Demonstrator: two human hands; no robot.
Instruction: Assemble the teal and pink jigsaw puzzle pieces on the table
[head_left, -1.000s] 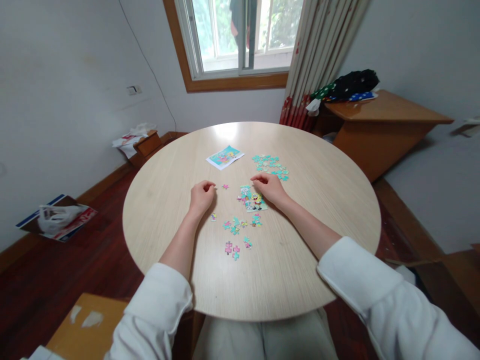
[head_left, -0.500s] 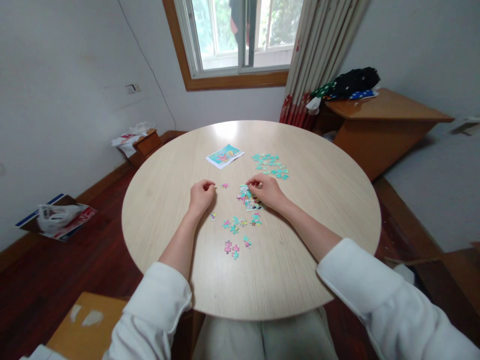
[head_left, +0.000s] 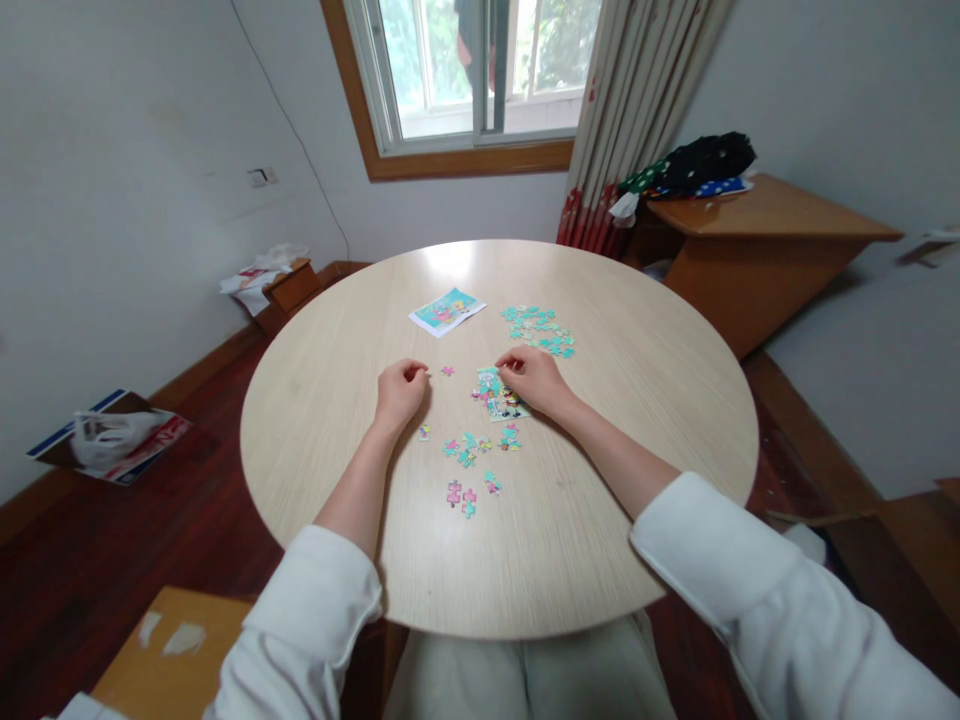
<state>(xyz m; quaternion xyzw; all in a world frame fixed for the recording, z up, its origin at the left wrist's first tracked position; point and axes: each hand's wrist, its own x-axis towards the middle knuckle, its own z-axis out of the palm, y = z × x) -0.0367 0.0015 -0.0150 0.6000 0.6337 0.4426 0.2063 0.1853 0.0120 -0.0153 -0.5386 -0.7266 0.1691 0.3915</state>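
My right hand (head_left: pixel 534 378) is closed in a pinch over the upper right of a partly joined jigsaw puzzle (head_left: pixel 491 392). A puzzle piece appears to be between its fingertips, mostly hidden by the fingers. The joined part shows cartoon figures on teal, and the hand covers some of it. To the left, my left hand (head_left: pixel 402 390) rests on the table with its fingers curled together; what they hold, if anything, is hidden. A pink puzzle piece (head_left: pixel 448 371) lies just right of that hand. Below it is a small yellow and purple piece (head_left: pixel 424 432).
Several loose pieces (head_left: pixel 468 448) lie nearer me, with pink ones (head_left: pixel 454 493) closest. Teal pieces (head_left: pixel 536 328) are spread beyond my right hand. A printed picture (head_left: pixel 448 311) lies at the back of the round table (head_left: pixel 315 370). A wooden desk (head_left: pixel 772 212) with cloths stands back right.
My right hand has moved slightly left and down onto the joined puzzle, covering part of its yellow figure. My left hand stays in place. The view has shifted slightly.
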